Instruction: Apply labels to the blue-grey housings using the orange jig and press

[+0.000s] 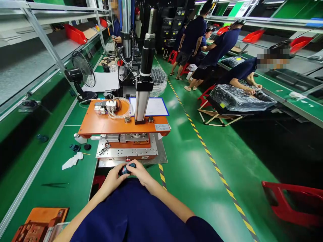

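Close in front of my body, both hands hold one small dark part with a bluish sheen (124, 170); its exact kind is too small to make out. My left hand (114, 175) curls round its left side. From the right, the fingers and thumb of my right hand (140, 172) close on it. Just beyond my hands stands an orange press (113, 124) with a metal base plate (128, 154) and an upright cylinder (142, 101). A small red button (128, 160) sits at the front of its base.
On the green bench at left lie tweezers (55, 185), a crumpled white cloth (72, 161) and dark round parts (87, 147). A black fan (82, 74) stands further back. An orange fixture (45, 218) is at lower left. Co-workers (191, 37) are across the aisle; a red stool (292, 201) is at right.
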Tool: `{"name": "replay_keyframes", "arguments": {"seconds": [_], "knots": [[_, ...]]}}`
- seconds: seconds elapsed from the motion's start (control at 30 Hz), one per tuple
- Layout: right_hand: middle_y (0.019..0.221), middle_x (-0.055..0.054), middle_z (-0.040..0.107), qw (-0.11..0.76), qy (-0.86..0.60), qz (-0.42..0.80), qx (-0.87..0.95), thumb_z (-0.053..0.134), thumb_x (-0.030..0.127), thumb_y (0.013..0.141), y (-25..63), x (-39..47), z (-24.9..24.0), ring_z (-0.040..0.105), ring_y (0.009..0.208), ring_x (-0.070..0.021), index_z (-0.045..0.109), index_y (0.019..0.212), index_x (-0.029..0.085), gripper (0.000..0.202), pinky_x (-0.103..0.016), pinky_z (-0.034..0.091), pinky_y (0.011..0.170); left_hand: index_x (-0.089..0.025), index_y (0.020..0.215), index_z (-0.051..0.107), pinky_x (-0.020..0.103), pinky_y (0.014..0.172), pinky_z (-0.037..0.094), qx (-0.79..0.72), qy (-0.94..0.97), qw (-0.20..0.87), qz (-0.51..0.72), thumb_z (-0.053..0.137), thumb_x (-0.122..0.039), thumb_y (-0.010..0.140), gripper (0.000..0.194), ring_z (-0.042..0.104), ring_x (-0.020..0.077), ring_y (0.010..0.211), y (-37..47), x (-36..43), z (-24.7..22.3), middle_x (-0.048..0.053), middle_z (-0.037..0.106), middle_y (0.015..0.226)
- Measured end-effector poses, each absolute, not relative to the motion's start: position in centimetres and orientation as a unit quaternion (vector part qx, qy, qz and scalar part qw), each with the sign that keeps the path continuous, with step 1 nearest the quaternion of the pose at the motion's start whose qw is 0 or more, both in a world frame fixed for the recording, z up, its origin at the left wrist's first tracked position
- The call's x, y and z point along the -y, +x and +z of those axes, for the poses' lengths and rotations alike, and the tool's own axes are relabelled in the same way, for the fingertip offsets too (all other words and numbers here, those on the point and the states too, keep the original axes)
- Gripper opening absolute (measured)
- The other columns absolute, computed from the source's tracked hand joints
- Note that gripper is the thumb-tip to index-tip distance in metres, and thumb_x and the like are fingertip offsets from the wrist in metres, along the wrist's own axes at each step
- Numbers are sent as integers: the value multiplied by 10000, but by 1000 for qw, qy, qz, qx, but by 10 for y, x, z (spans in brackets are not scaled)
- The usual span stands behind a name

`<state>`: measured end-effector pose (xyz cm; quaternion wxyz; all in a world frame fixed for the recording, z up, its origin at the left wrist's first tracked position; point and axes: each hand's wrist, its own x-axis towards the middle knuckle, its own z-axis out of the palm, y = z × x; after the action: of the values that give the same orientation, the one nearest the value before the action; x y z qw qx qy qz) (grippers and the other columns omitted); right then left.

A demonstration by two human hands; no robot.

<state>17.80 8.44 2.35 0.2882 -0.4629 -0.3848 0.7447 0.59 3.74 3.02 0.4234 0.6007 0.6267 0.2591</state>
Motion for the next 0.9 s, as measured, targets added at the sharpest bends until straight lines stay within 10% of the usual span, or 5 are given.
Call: {"name": "replay_keyframes", "arguments": {"seconds": [0.9], "knots": [[826, 16, 625, 295, -468, 772, 314, 857, 439, 602, 162, -72, 12, 645, 814, -163, 607, 865, 197, 436, -307, 519, 734, -166, 1248, 644, 446, 1025, 501, -614, 634, 410, 231, 694, -357, 804, 486, 674, 306, 1143, -13, -33, 21, 136, 715, 1246]]}}
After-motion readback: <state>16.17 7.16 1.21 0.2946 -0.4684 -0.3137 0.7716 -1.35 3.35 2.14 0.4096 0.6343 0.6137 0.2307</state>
